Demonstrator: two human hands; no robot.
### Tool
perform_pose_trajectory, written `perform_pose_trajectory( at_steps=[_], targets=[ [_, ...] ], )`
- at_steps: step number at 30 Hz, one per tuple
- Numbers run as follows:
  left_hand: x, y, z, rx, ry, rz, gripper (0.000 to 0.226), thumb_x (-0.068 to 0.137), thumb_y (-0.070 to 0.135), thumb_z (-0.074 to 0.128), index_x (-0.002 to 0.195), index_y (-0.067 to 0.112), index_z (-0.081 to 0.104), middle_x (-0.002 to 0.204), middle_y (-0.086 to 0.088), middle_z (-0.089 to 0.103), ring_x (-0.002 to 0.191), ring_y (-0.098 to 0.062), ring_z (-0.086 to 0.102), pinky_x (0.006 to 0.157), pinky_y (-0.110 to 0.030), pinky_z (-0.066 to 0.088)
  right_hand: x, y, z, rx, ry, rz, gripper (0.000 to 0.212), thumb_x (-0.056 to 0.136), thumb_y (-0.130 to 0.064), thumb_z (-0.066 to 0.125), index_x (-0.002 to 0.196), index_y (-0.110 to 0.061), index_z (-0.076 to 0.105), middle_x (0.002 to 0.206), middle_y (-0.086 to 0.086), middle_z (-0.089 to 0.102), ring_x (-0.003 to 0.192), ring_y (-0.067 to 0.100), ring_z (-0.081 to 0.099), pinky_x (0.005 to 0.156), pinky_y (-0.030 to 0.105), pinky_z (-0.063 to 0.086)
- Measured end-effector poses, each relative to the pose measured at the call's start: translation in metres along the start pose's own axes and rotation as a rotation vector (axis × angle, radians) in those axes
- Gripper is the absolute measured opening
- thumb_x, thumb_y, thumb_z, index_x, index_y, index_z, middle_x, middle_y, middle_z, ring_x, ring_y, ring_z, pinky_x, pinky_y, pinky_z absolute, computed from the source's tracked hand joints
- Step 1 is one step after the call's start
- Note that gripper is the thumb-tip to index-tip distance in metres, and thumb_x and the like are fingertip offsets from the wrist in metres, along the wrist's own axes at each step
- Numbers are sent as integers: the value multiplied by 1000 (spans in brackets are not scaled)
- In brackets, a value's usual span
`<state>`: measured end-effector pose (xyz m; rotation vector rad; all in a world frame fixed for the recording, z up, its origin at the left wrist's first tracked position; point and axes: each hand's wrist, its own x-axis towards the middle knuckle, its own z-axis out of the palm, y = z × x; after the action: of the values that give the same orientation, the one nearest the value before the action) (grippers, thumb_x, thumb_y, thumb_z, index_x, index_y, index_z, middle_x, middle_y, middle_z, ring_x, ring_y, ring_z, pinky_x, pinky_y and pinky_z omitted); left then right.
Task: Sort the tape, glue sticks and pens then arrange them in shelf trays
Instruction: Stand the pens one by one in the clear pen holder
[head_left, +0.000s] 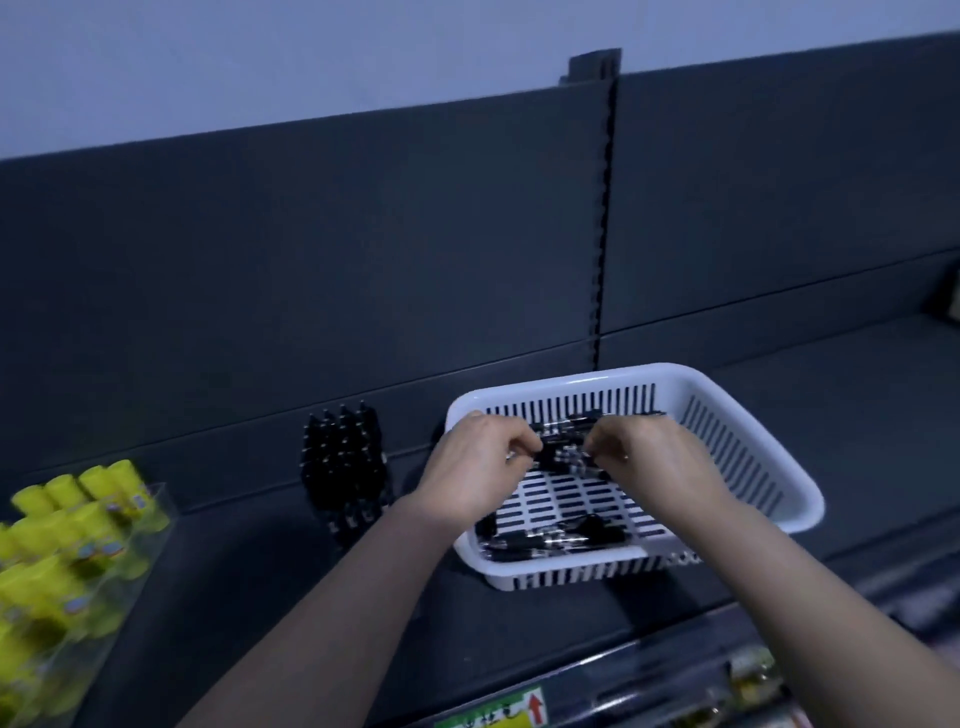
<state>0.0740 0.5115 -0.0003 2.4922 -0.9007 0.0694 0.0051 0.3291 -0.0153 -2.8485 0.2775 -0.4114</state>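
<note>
Together, left hand (475, 470), right hand (655, 457), fingers (523, 441) curled round pens (563, 460) held between them (above basket (802, 499))

- We see a pale, bluish wall (260, 47) running plain across the top.
- Below it stand the dark grey back panels (311, 249) of a shelf unit, flat and matt.
- The panels meet at a slotted upright (604, 208), and its top pokes above them.
- The shelf (841, 415) runs from left to right, dark grey like the panels.
- On its front edge, at the bottom, we see a green label (493, 718) with a red arrow (536, 708).
- The light is dim and cool, and the bottom right corner is blurred.
</note>
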Motion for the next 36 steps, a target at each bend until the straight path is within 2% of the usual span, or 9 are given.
perform_pose_trajectory(
  at_steps=[4, 10, 13, 15, 17, 20, 24, 32, 36],
  targets=[
    [20, 25, 28, 22, -220, 7, 10, 86, 18, 68, 93, 23, 73, 85, 13, 67, 85, -5, 64, 81, -30, 55, -10, 36, -3, 22, -21, 65, 14, 86, -25, 63, 96, -33, 66, 92, -9, 71, 91, 15, 65, 72, 33, 54],
    [40, 44, 64, 144, -481, 12, 14, 79, 24, 78, 91, 19, 73, 91, 8, 71, 85, -8, 66, 81, -33, 56, -15, 61, -7, 50, -97, 96, 15, 86, -22, 61, 94, -33, 68, 91, -13, 69, 91, 10, 63, 67, 25, 47],
    [48, 39, 72, 221, -520, -12, 10, 81, 23, 74, 76, 20, 67, 82, 10, 65, 75, -9, 61, 72, -28, 53, -10, 60, -9, 99, -229, 67, 10, 82, -22, 68, 84, -32, 69, 79, -17, 64, 83, 6, 62, 71, 21, 45],
    [51, 38, 70, 258, -470, -18, 14, 86, 20, 67, 74, 21, 60, 75, 6, 56, 68, -14, 55, 64, -31, 49, -5, 53, -8, 140, -338, 39, 8, 77, -25, 75, 78, -31, 70, 76, -17, 65, 78, 4, 62, 75, 22, 50],
    [52, 36, 60, 234, -343, -40, 9, 89, 19, 61, 82, 14, 62, 77, 3, 59, 71, -15, 57, 68, -34, 50, 1, 42, -4, 142, -441, 21, 11, 73, -28, 79, 80, -29, 71, 81, -15, 69, 80, 5, 63, 79, 26, 53],
    [52, 30, 39, 39, -50, -135, 5, 91, 24, 59, 96, 22, 61, 84, 9, 65, 81, -12, 62, 76, -31, 49, 9, 25, 7, 94, -571, -8, 21, 68, -29, 83, 87, -26, 74, 92, -9, 71, 87, 11, 64, 82, 30, 53],
    [48, 18, 16, -107, 155, -176, 15, 91, 25, 61, 105, 25, 65, 92, 12, 65, 84, -8, 62, 82, -27, 50, 14, 14, 16, 26, -675, -56, 21, 72, -23, 81, 92, -25, 74, 98, -4, 71, 84, 15, 65, 73, 27, 51],
    [25, 7, -9, -197, 262, -119, 14, 89, 23, 65, 103, 25, 68, 91, 10, 66, 84, -1, 60, 82, -22, 50, 6, 6, 17, -152, -682, -82, 16, 84, -26, 66, 99, -31, 69, 110, -5, 64, 102, 18, 61, 78, 27, 45],
    [14, 3, -24, -245, 364, -88, 12, 88, 20, 66, 99, 25, 69, 89, 12, 66, 81, 1, 60, 77, -14, 48, 10, -3, -8, 48, -493, -47, 6, 87, -24, 65, 91, -30, 66, 98, -7, 66, 87, 12, 58, 74, 23, 42]
  ],
)
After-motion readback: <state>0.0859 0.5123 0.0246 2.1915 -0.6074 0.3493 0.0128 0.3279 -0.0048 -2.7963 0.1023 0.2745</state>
